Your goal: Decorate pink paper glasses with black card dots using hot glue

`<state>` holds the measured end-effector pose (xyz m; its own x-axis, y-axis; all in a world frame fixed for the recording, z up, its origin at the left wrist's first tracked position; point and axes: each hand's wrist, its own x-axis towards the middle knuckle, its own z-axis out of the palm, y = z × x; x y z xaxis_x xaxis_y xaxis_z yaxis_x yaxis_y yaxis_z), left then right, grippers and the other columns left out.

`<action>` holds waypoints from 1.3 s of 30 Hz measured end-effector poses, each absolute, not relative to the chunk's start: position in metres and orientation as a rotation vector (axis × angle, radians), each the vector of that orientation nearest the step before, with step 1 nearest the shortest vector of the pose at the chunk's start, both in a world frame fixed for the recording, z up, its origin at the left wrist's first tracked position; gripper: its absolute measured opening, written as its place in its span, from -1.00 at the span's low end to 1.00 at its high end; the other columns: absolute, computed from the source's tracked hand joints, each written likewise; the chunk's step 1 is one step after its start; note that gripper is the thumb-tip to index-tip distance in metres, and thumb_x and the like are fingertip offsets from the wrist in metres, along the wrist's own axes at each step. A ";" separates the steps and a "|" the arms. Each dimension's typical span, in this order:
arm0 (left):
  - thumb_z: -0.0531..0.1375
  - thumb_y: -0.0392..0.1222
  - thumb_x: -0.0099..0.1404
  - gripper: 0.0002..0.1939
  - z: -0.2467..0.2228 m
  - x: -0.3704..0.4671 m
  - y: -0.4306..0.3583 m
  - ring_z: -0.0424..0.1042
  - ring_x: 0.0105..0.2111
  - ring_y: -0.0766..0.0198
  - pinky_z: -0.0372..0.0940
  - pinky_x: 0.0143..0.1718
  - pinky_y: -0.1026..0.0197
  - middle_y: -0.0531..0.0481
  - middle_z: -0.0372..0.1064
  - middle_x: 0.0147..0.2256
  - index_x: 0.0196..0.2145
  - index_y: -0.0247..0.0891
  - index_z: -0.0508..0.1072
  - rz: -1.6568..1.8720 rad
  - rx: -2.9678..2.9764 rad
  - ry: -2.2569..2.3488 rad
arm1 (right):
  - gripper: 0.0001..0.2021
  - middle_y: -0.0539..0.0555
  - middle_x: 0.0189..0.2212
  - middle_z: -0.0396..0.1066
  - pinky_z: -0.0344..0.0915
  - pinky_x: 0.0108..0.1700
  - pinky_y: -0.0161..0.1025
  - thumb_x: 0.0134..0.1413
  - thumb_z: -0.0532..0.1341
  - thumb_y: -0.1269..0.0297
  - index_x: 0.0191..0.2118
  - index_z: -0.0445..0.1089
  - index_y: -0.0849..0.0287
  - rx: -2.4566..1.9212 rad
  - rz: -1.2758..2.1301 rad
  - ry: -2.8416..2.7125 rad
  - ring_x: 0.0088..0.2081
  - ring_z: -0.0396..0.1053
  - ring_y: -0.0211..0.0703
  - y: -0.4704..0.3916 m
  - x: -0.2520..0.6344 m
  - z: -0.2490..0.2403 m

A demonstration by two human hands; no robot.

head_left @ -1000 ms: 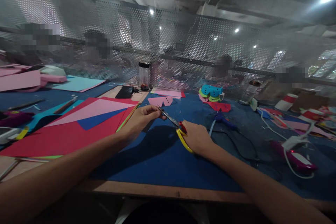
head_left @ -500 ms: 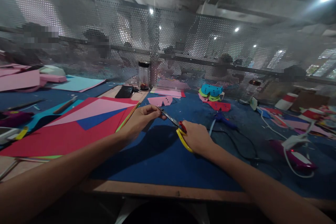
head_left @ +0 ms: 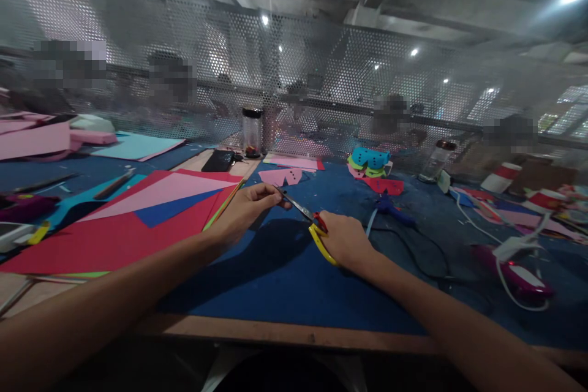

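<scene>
A pale wooden table edge runs across the near side, and behind it lies a smooth, dark blue mat. Off to the right on the tabletop rests a shiny magenta device with a white panel, a white cord looped around it.

Above the mat, the right hand is curled firmly around the handles of a pair of metal scissors with red and yellow grips. The scissors are between the two hands, blades slanting up and to the left. At their tips is the left hand, thumb and fingers pinched close together; whatever may lie between them is too small to tell.

Left of that hand spreads a stack of large, flat red sheets, topped by a long pink sheet and a blue triangular sheet. On the right, a dark blue tool with a black cord lies near the right hand.

Just beyond the left hand's fingertips sits a notched pink piece with dark dots. Farther off are a red cut piece, a bright blue dotted piece above a lime-green one, a black phone and a clear jar with a dark lid. A perforated grey metal screen stands behind, with people visible through it.
</scene>
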<state>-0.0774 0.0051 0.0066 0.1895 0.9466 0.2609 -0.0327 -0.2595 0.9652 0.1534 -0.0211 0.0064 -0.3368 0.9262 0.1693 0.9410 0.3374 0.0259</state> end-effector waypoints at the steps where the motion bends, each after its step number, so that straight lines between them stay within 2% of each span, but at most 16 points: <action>1: 0.29 -0.09 0.28 -0.84 0.006 -0.078 0.005 0.50 -0.16 0.18 0.23 -0.04 0.14 -0.07 0.60 -0.28 -0.31 -0.23 0.50 1.250 1.480 0.929 | -0.74 0.13 -0.26 0.58 0.17 -0.29 -0.23 0.33 0.06 0.10 -0.13 0.39 0.13 -1.728 -0.182 -2.465 -0.18 0.55 0.01 -0.021 0.154 0.006; 12: 0.32 -0.01 0.25 -0.77 0.006 -0.079 0.005 0.52 -0.27 0.17 0.24 -0.29 0.19 -0.06 0.61 -0.27 -0.25 -0.21 0.49 1.221 1.437 0.998 | -0.75 0.13 -0.24 0.58 0.17 -0.29 -0.24 0.34 0.07 0.10 -0.13 0.38 0.13 -1.758 -0.171 -2.466 -0.19 0.55 0.00 -0.019 0.155 0.006; 23: 0.34 -0.03 0.24 -0.78 0.009 -0.077 0.002 0.52 -0.22 0.20 0.28 -0.16 0.21 -0.03 0.59 -0.28 -0.27 -0.22 0.50 1.274 1.396 0.955 | -0.70 0.14 -0.10 0.49 0.22 -0.26 -0.22 0.36 0.00 0.07 -0.03 0.33 0.13 -1.692 -0.176 -2.429 -0.17 0.52 -0.01 -0.018 0.157 -0.002; 32: 0.34 -0.06 0.22 -0.82 0.011 -0.077 0.001 0.42 -0.39 0.28 0.30 -0.25 0.21 -0.01 0.55 -0.32 -0.29 -0.20 0.52 1.252 1.427 0.927 | -0.69 0.14 -0.13 0.50 0.23 -0.26 -0.20 0.36 0.02 0.06 -0.04 0.35 0.14 -1.701 -0.172 -2.447 -0.15 0.52 0.03 -0.019 0.156 -0.001; 39: 0.33 -0.10 0.22 -0.85 0.011 -0.076 0.002 0.44 -0.40 0.28 0.31 -0.26 0.19 -0.03 0.56 -0.34 -0.32 -0.22 0.50 1.240 1.412 0.937 | -0.68 0.15 -0.11 0.50 0.24 -0.22 -0.20 0.37 0.01 0.05 -0.04 0.35 0.14 -1.712 -0.157 -2.451 -0.12 0.51 0.00 -0.019 0.155 0.000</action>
